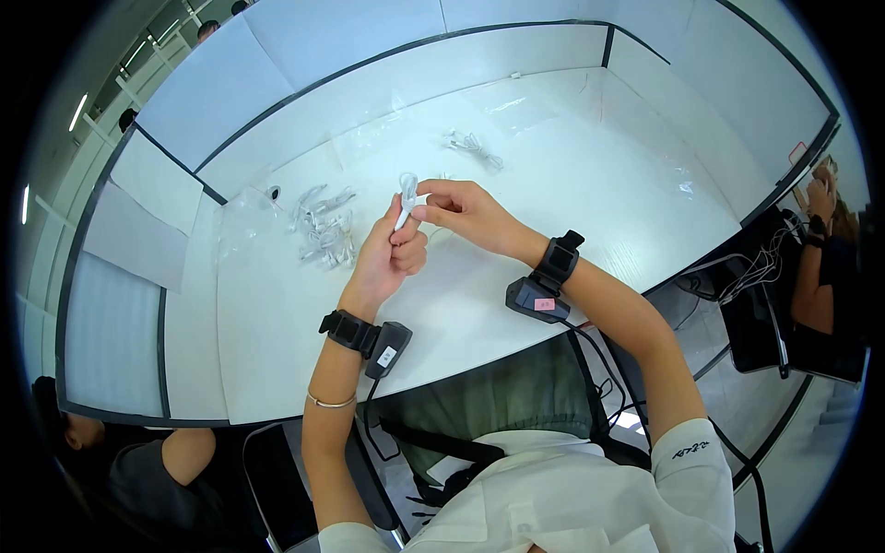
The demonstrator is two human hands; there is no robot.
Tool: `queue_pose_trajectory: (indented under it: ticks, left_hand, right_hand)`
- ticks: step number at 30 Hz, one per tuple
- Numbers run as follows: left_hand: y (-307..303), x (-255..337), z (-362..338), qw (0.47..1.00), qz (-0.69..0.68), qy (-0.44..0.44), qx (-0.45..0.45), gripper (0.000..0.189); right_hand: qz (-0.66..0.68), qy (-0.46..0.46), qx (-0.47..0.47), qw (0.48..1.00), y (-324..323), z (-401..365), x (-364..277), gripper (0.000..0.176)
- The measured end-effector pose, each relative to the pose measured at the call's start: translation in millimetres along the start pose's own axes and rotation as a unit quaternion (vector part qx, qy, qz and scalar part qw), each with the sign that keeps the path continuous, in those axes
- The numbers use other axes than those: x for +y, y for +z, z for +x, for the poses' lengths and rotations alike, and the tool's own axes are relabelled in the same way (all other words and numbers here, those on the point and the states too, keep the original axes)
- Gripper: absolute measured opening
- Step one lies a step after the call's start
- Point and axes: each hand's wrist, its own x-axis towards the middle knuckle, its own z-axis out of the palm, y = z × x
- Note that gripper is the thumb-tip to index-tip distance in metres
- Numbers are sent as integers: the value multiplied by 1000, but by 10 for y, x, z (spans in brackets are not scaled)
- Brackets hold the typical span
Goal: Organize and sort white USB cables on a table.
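My left hand [389,249] is closed around the lower end of a small white cable bundle [408,191], held upright above the table. Its top looks looped and partly see-through; finer detail is too small to make out. From the right, my right hand [466,214] pinches at the bundle's side with thumb and forefinger. Left of my hands lies a pile of white cables [327,235], some seemingly in clear wrapping. Farther back rests another coiled white cable [475,149].
Clear plastic bags lie on the white table [553,198], at its left [247,221] and right. Low partition panels [535,46] enclose the table. Black devices with cords are strapped to my wrists. Other people sit to the right [816,249] and lower left.
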Motion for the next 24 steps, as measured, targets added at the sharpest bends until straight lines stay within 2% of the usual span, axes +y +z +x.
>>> queue_pose_trajectory:
  ticks: [7,13,16,19,22,24]
  left_hand:
    - [-36,33,-4,998,27,-41,-35,51]
    - [56,46,-7,998,45,-34,-21,49]
    - [42,-1,20,996,89,11,-3,48]
    - [105,-14,13,982,167,57,69,47]
    - [52,-22,49,966,223,93,94,45]
    - [50,-48,59,958,223,111,138,43]
  right_hand:
    - [-58,-41,16,997,-1,-28,-59,21]
    - [-64,-60,38,995,22,-29,-48,18]
    - [-36,-59,31,997,26,-22,-58,17]
    - [-60,-36,29,997,6,-22,-55,17]
    - [0,3,-6,1000,10,-35,-108,17]
    - [-35,1,13,999,26,-39,-144,17]
